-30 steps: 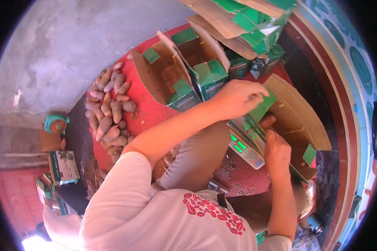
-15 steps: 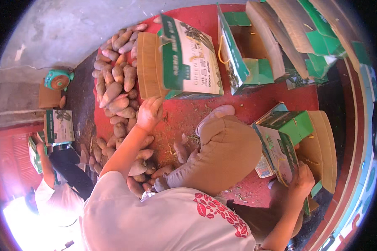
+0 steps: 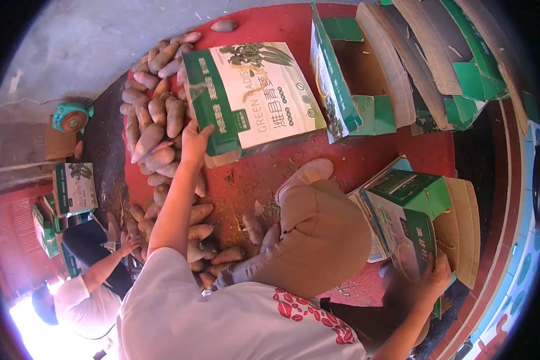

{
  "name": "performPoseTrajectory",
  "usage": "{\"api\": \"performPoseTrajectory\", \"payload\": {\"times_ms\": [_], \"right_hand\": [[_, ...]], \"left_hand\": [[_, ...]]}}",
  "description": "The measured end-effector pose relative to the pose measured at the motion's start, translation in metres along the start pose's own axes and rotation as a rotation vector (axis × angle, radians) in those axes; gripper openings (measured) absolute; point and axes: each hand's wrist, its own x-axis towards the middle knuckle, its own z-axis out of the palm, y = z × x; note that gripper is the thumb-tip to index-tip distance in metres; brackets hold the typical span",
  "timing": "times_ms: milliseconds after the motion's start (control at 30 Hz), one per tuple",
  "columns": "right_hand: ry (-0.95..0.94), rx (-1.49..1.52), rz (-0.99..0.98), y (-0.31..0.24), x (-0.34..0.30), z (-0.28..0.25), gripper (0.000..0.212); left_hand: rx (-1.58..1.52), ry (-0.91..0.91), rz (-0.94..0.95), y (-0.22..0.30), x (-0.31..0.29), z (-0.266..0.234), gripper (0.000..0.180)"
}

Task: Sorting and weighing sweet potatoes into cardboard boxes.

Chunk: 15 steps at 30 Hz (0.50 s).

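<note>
At four o'clock, an open carton [image 3: 409, 223] is hiding the weighing scale [image 3: 376, 249] except for a narrow pale strip.

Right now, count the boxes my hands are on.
2. One green-and-white box is beside the tuber pile, its lower-left corner at your left hand; one open box is toward the picture's right, its edge at your right hand.

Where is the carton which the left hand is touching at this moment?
In the head view, the green-and-white carton is at upper centre, over the red mat, between the sweet potato pile at left and an open carton at right.
</note>
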Motion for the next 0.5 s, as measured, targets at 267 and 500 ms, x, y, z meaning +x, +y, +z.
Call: {"api": "performPoseTrajectory", "payload": {"times_ms": [267,500], "right_hand": [[-0.016,0.036,0.005,-0.001,0.007,-0.003,0.013],[-0.016,0.039,0.010,-0.001,0.006,-0.001,0.010]], "left_hand": [[0.474,-0.086,0.561,0.100,0.023,0.098,0.023],[0.478,-0.155,0.569,0.110,0.020,0.173,0.020]]}}
